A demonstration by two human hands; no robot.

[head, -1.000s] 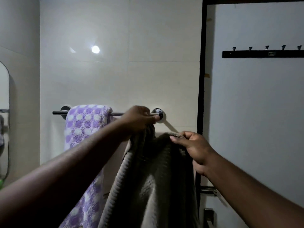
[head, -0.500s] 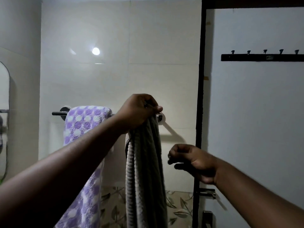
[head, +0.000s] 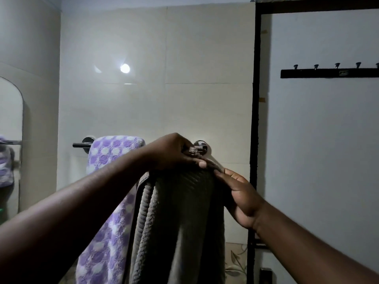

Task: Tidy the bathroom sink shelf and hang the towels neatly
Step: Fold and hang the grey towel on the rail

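Items I log from this view:

1. Grey towel (head: 180, 222): ribbed, hanging in long folds at centre. Its top is bunched just below the right end of the towel bar (head: 80, 144). I cannot tell whether it already lies over the bar (the hand covers that spot).
2. Left hand (head: 174, 153): on the top of the grey towel, grip closed, fingers curled over the bunched cloth. The knuckles are just beside the bar's right bracket (head: 202, 148).
3. Right hand (head: 241, 198): at the grey towel's upper right edge, grip spread. I read its fingers (head: 220, 173) as straight and laid against the cloth, tips close to the left hand's fingertips.
4. Purple towel (head: 114, 152): white-dotted, draped over the left part of the bar. It sits just beside the grey towel and hangs down behind the left forearm.
5. Tiled wall (head: 184, 58): cream, carrying the bar, with one bright light spot reflected on it.
6. Mirror (head: 10, 130): arched top, at the far left edge, showing a patch of purple cloth.
7. Hook rack (head: 328, 73): dark strip with pegs, upper right, on a pale panel beyond the black door frame (head: 255, 119).
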